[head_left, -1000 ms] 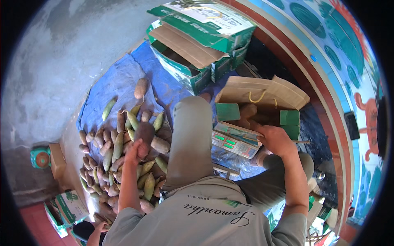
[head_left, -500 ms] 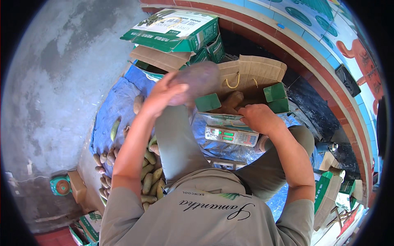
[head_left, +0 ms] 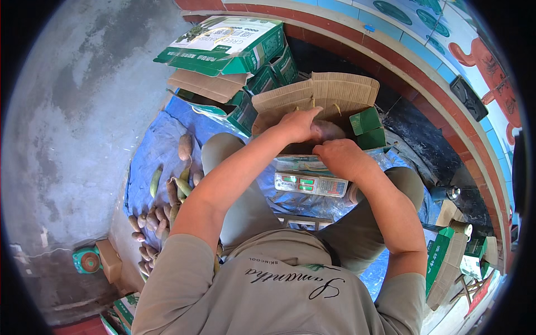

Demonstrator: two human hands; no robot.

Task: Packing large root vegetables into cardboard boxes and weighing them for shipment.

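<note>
My left hand (head_left: 298, 126) reaches down into an open cardboard box (head_left: 349, 89) and is closed on a large purplish-brown radish (head_left: 330, 130); its fingertips are partly hidden. At the near rim of the same box, my right hand (head_left: 339, 156) is closed on the edge, close to the radish. The box has a brown inside, green side flaps and yellow cord handles. It stands just behind the display of a white scale (head_left: 310, 185). My forearms and the near wall hide most of what lies inside the box.
Several radishes (head_left: 185, 147), brown and green, lie on a blue tarp (head_left: 146, 151) left of my legs. Green-and-white cartons (head_left: 223, 47) are stacked at the far left. A low tiled ledge (head_left: 391, 53) curves behind the box. More cartons (head_left: 441, 262) stand at the right.
My left hand has carried the radish rightward and down from above my left knee into the box. My right hand has stayed at the box's near rim. The view has shifted slightly.
</note>
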